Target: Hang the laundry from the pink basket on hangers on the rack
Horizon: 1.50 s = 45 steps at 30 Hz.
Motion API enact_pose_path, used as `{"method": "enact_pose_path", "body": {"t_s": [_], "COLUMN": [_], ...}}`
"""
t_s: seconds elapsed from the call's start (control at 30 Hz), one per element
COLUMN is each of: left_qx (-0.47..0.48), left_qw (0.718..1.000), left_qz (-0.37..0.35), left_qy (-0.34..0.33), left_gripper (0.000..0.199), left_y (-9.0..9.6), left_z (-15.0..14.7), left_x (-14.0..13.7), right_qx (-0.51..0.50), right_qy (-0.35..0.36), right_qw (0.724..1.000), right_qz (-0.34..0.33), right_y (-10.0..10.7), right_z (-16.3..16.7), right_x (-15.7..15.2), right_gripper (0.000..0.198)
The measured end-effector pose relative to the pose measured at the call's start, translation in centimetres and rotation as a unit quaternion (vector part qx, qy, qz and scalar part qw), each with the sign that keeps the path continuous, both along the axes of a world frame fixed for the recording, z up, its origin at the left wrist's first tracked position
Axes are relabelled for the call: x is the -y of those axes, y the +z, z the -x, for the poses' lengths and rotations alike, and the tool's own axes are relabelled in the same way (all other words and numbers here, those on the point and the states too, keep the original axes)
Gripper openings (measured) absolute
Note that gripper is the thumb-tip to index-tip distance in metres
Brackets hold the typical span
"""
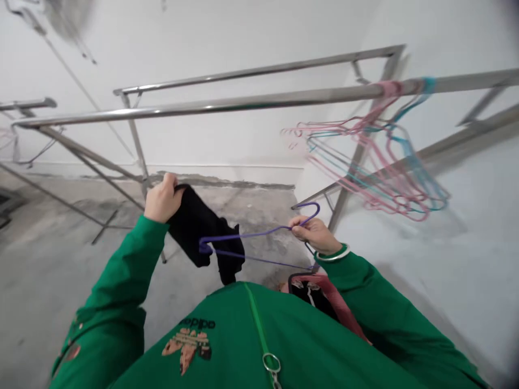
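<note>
My left hand (164, 199) grips a black garment (198, 222) by its upper edge, and the cloth hangs down to the right. What kind of garment it is, I cannot tell. In my right hand (314, 233) is a purple clothes hanger (259, 234), pinched at the base of its hook. The hanger lies sideways, its far end in front of the black cloth. Whether that end touches the cloth is not clear.
A metal clothes rack (227, 105) spans the view ahead. Several pink and blue hangers (389, 156) hang from its bar at the right. Below my right forearm is a pink container (332, 294) with dark cloth in it. White walls stand behind a concrete floor (101, 259).
</note>
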<state>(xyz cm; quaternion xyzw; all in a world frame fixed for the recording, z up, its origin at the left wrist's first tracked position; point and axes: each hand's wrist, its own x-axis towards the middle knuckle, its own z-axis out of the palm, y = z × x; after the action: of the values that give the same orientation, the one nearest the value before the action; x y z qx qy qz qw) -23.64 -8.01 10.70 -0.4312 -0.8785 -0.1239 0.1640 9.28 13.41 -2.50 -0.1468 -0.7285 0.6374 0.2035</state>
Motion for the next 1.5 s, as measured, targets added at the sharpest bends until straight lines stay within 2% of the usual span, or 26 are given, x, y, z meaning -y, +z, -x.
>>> {"method": "enact_pose_path", "body": {"t_s": [0.07, 0.17, 0.3, 0.43, 0.57, 0.7, 0.8, 0.87, 0.93, 1.03, 1.2, 1.4, 1.5], "left_qx": [-0.004, -0.004, -0.012, -0.031, -0.059, -0.064, -0.054, -0.053, -0.050, -0.039, 0.015, 0.117, 0.103], "left_qw": [1.000, 0.998, 0.994, 0.986, 0.987, 0.991, 0.987, 0.983, 0.983, 0.987, 0.989, 0.980, 0.978], "left_qz": [-0.015, -0.028, -0.042, -0.059, -0.037, 0.046, 0.113, 0.134, 0.134, 0.117, 0.089, 0.096, 0.124], "left_qy": [-0.024, -0.061, -0.105, -0.150, -0.146, -0.107, -0.101, -0.111, -0.113, -0.102, -0.113, -0.127, -0.132], "left_gripper": [0.024, 0.023, 0.016, 0.011, 0.016, 0.021, 0.019, 0.017, 0.015, 0.024, 0.029, 0.043, 0.039], "left_y": [1.5, 3.4, 5.2, 6.4, 6.9, 6.2, 5.3, 4.8, 4.4, 3.7, 2.5, 2.9, 3.1], "left_z": [0.4, 0.4, -0.7, -1.4, 0.0, 3.5, 5.8, 6.6, 7.1, 7.6, 8.3, 6.9, 6.6], "left_x": [-0.5, -1.3, -2.7, -4.0, -3.8, -2.7, -2.1, -1.9, -1.7, -1.5, -1.1, -0.9, -0.8], "right_qx": [0.002, -0.060, -0.112, -0.126, -0.149, -0.113, -0.081, -0.069, -0.062, -0.066, -0.089, -0.104, -0.104], "right_qy": [0.058, 0.114, 0.134, 0.136, 0.175, 0.115, 0.079, 0.066, 0.054, 0.024, -0.014, -0.045, -0.053], "right_qw": [0.998, 0.989, 0.973, 0.954, 0.928, 0.937, 0.939, 0.935, 0.932, 0.931, 0.927, 0.913, 0.907], "right_qz": [-0.005, -0.072, -0.152, -0.237, -0.294, -0.311, -0.325, -0.341, -0.354, -0.358, -0.364, -0.392, -0.404], "right_y": [0.5, 2.3, 4.8, 6.3, 6.5, 6.5, 7.5, 8.4, 9.3, 10.5, 12.1, 13.5, 13.8], "right_z": [0.9, 3.7, 9.9, 16.0, 18.6, 18.7, 18.5, 18.4, 18.1, 17.4, 15.7, 13.9, 13.4], "right_x": [0.0, 0.5, 2.4, 3.4, 3.4, 2.4, 1.3, 0.9, 0.6, 0.5, 0.2, -0.7, -0.9], "right_gripper": [0.047, 0.045, 0.043, 0.048, 0.043, 0.032, 0.028, 0.027, 0.025, 0.022, 0.019, 0.018, 0.019]}}
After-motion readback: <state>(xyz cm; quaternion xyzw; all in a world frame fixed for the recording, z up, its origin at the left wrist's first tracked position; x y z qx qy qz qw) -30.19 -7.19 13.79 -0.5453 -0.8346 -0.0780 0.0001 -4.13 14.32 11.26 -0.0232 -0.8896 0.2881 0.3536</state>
